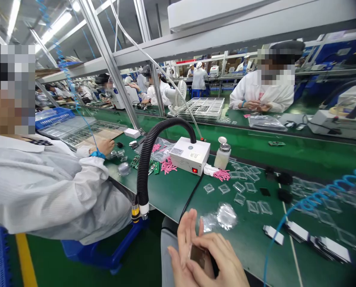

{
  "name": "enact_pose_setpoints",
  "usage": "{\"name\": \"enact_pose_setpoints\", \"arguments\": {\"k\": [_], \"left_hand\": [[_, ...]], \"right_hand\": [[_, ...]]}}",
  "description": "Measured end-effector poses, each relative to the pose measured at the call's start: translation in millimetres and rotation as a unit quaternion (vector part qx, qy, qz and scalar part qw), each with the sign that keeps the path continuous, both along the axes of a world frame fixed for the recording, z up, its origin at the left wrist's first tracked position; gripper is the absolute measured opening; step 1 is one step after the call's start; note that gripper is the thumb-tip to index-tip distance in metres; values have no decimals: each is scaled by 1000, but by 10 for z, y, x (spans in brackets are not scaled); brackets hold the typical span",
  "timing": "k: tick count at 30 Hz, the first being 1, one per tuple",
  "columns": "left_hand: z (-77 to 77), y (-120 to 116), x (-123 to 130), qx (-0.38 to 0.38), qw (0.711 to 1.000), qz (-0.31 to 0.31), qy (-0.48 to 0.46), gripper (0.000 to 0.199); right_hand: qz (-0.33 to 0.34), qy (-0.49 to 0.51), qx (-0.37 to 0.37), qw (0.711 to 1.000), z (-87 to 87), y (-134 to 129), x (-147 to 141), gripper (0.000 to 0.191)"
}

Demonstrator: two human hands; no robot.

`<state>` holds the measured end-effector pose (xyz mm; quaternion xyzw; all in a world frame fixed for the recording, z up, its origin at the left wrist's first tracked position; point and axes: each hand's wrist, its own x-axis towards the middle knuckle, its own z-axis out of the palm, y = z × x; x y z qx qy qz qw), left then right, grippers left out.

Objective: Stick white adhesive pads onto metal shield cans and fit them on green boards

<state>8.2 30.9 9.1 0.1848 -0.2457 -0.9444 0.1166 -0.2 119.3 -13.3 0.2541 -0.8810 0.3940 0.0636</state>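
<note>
At the lower middle of the head view, my left hand point(184, 243) and my right hand point(221, 257) are together over the near edge of the bench. Between them is a small flat rectangular piece point(198, 255), dark brownish, with what looks like a clear edge. The left palm and thumb support it from the left, and the right thumb and fingers press on it from the right. Fingers hide much of it, so its exact kind cannot be told. Just beyond the hands lie crumpled clear film discs point(226, 216). Several clear plastic frames point(252, 206) are spread farther back.
A white box point(190, 153) with a black hose point(148, 159) stands mid-bench. Beside it are a pump bottle point(222, 155) and pink strips point(222, 174). White-and-black stacked pieces point(330, 248) and a coiled blue air hose point(321, 197) are right. A co-worker's sleeve point(85, 187) is left.
</note>
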Motion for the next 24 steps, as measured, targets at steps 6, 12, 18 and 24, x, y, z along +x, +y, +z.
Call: {"name": "enact_pose_setpoints", "arguments": {"k": [6,12,18,24], "left_hand": [[-75,77,-96,213,969,-108,-60,49],[-13,145,-200,259,946,-84,-178,42],[-102,175,-251,259,946,-121,-154,47],[-96,200,-321,162,945,-84,-270,39]], "right_hand": [[-65,171,-13,983,142,65,-136,31],[1,187,8,982,244,277,-198,37],[-35,115,2,993,-33,328,-162,19],[18,112,-5,994,-122,437,-158,35]]}}
